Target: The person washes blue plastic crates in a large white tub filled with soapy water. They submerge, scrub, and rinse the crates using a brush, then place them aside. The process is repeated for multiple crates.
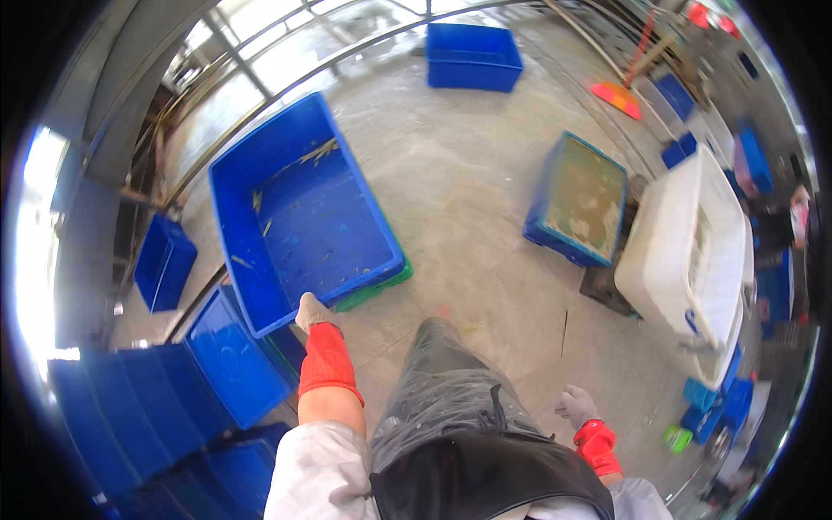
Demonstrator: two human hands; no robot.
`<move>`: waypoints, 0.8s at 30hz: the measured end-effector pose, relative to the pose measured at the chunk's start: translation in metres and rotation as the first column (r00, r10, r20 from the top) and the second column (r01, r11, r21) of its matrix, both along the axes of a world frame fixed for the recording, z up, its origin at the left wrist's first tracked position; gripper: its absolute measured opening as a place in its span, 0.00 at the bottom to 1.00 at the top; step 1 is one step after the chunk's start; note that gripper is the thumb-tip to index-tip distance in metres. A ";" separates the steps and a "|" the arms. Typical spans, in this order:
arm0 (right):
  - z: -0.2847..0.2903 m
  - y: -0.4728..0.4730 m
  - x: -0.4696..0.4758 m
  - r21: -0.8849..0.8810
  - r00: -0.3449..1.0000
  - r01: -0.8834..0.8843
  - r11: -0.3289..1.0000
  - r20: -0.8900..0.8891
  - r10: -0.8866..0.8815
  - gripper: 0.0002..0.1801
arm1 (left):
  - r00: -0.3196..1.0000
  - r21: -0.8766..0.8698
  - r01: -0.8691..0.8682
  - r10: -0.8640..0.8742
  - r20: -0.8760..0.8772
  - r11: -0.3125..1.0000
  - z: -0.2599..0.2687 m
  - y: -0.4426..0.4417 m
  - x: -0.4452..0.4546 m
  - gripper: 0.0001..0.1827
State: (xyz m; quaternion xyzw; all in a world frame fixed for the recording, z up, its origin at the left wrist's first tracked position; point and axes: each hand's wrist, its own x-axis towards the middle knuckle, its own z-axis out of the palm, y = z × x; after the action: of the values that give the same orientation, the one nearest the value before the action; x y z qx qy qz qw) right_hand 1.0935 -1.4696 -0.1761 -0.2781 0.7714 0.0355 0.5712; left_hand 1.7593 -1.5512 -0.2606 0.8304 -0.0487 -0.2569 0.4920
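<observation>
My left hand, in a light knitted glove with a red sleeve cuff, is closed on the near rim of a large blue plastic bin. Scraps of pale plant-like matter lie on the bin's floor and along its walls. Beneath the bin a green plastic edge shows. My right hand, gloved the same way, hangs at my right side over the concrete floor, holding nothing, with its fingers loosely bent. A black apron and clear plastic sheeting cover my front and legs.
A blue crate of murky water stands at right, beside a white plastic tub. Another blue crate sits ahead, near metal railings. Several blue bins crowd the lower left. An orange broom leans at upper right.
</observation>
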 end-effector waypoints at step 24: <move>-0.008 -0.326 -0.008 -0.247 0.614 -0.741 0.624 0.128 0.779 0.34 | 0.574 -0.315 -0.817 0.622 -0.533 0.483 0.078 0.069 -0.257 0.13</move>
State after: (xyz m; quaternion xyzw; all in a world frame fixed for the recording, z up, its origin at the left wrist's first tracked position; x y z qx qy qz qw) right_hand 1.0857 -1.7959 -0.1844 -0.6289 0.5108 0.1780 0.5585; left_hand 1.5024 -1.4818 -0.1822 0.5394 0.3291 -0.1397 0.7623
